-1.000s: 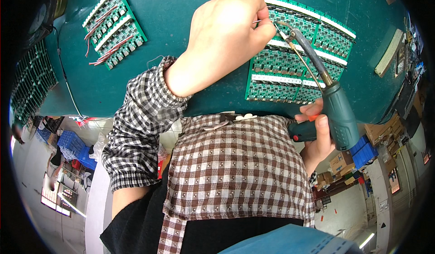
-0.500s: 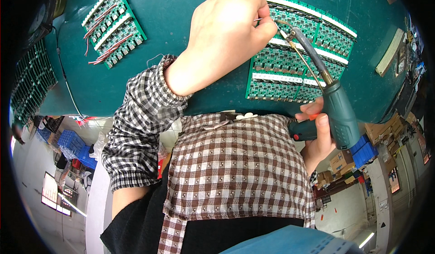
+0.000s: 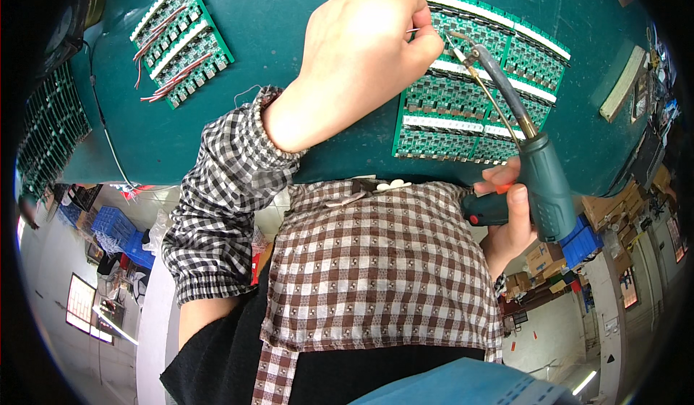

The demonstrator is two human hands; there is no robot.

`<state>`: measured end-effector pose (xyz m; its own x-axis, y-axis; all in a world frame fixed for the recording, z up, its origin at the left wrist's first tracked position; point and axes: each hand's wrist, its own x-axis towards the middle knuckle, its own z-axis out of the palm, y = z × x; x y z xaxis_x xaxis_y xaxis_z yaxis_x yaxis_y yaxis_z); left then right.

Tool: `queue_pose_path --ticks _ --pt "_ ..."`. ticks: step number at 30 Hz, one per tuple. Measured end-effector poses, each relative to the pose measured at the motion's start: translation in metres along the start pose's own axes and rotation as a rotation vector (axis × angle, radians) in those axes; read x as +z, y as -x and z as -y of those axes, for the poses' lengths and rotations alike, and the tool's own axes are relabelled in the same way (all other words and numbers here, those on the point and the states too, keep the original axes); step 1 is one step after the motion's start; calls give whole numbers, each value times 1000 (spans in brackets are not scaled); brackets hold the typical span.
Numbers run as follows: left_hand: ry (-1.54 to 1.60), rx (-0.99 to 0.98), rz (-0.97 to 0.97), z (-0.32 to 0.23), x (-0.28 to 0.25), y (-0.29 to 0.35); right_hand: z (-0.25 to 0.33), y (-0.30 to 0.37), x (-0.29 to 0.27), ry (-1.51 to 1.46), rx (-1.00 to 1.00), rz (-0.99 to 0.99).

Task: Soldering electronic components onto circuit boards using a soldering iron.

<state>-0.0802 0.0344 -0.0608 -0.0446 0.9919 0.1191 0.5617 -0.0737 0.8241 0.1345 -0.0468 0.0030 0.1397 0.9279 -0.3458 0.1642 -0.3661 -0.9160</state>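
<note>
My left hand (image 3: 354, 58) is over the upper left of a large panel of green circuit boards (image 3: 441, 98). Its thumb and forefinger are pinched on a thin wire (image 3: 412, 31), of which only a short bit shows. My right hand (image 3: 512, 224) grips a dark green soldering gun (image 3: 547, 184) by its handle, below the panel's lower right edge. From the gun a metal barrel and a thin feed tube slant up and left over the boards. Their tips stand close to my left fingertips; whether the tip touches a board, I cannot tell.
On the green table (image 3: 289, 15), a smaller board panel (image 3: 184, 51) with red and white wires lies at left. A black cable (image 3: 99, 109) hangs over the left side, near stacked boards (image 3: 54, 127). A pale strip (image 3: 623, 80) lies at right.
The soldering gun has shifted slightly right and down, its tip drawing a little away from my left fingertips. My left hand has stayed nearly still.
</note>
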Motion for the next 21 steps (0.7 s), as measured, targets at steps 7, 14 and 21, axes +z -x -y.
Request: queue_pose_path --ticks 7,14,21 --pt "-7 -28 17 -1 1 -2 0 -4 -1 3 -6 11" --pt "-118 -45 100 0 14 -5 1 -5 -20 -122 -45 -59" --pt "-87 -218 185 -5 1 2 29 -37 -107 -271 -410 -533"
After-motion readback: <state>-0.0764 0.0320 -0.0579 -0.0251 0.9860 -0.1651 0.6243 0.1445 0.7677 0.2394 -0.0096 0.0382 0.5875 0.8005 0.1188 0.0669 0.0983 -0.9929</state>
